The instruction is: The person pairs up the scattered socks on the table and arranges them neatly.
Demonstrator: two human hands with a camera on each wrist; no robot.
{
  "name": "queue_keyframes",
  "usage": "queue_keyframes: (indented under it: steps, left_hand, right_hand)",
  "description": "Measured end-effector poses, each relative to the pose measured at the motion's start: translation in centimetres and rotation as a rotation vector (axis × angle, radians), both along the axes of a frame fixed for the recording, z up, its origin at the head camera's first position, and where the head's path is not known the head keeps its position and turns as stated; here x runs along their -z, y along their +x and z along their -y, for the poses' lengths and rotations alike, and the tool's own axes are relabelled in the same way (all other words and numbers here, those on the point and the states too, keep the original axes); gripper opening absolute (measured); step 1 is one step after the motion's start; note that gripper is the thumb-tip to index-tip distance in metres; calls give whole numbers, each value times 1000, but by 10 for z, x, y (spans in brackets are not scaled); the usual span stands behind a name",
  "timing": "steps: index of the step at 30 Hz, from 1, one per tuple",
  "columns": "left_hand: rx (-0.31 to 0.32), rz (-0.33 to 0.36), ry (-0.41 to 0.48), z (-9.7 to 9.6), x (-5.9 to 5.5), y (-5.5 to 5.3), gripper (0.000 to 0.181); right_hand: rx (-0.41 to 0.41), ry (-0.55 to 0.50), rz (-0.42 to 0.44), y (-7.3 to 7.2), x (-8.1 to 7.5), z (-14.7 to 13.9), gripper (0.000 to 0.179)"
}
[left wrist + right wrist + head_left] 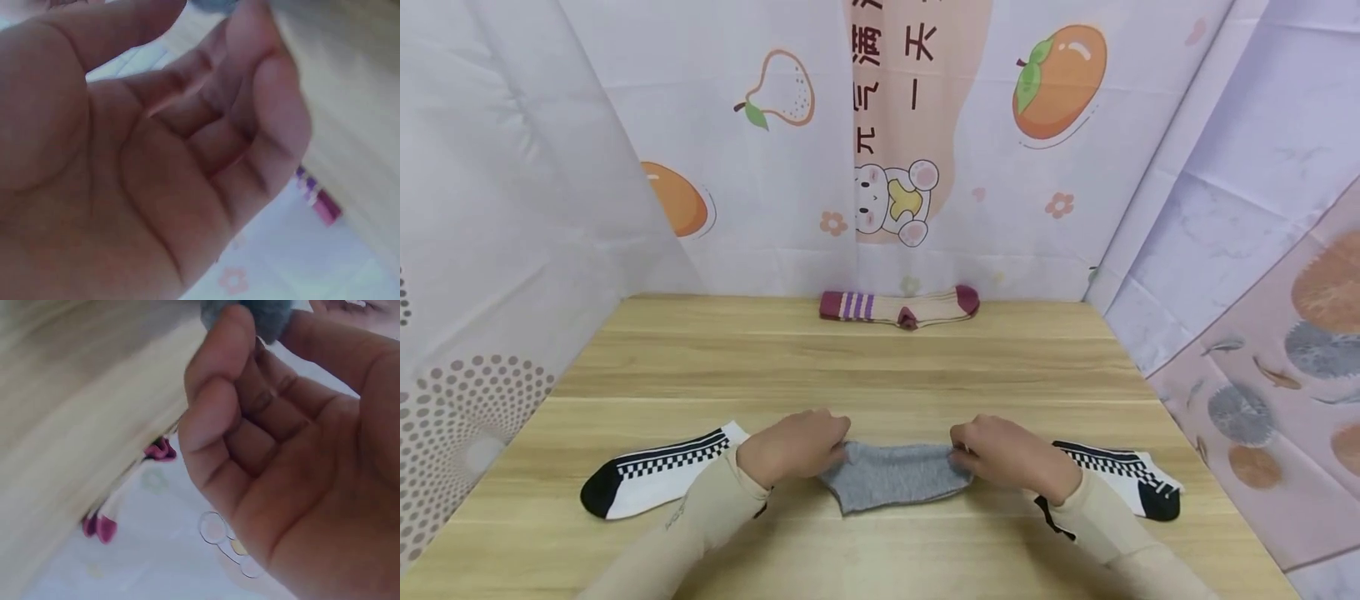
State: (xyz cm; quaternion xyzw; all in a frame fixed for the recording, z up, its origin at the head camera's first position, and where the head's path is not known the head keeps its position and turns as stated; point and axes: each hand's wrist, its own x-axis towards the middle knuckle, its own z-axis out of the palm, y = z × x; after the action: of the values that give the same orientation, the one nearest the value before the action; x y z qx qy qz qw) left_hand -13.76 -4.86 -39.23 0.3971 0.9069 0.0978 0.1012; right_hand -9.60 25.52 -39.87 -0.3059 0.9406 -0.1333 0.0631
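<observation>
A short grey sock (895,477) stretches flat between my two hands near the front of the wooden table. My left hand (797,446) pinches its left end between thumb and fingers; a bit of grey sock (214,5) shows at the fingertips in the left wrist view. On the other side, my right hand (1011,454) pinches the right end, and the grey fabric (274,317) sits between finger and thumb in the right wrist view. Whether the sock touches the tabletop, I cannot tell.
White socks with black checks lie beside the forearms, one at left (651,477) and one at right (1123,479), each partly covered by a sleeve. At the table's (775,367) back edge lies a beige sock (887,308) with maroon ends. Printed curtains (722,83) enclose the table.
</observation>
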Motion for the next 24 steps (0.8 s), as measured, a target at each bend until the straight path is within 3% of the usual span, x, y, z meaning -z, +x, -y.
queue_keyframes:
  steps: [3,5,8,14,18,24]
  left_hand:
    - [48,-197,38,-4,-1,5,13]
    - [80,-272,52,-9,-2,11,14]
    - [116,-248,48,-19,-6,24,16]
    - [157,-186,34,-26,-3,48,13]
    - [196,-216,37,-25,4,56,10]
    - [197,-234,40,-24,9,59,10]
  right_hand:
    - [10,37,-153,5,-3,5,14]
    - [0,55,-258,11,-5,12,15]
    - [-54,75,-335,20,-5,24,13]
    - [-154,202,-237,35,0,43,15]
    - [-149,238,-211,40,5,48,16]
    - [-104,223,-213,42,11,51,16]
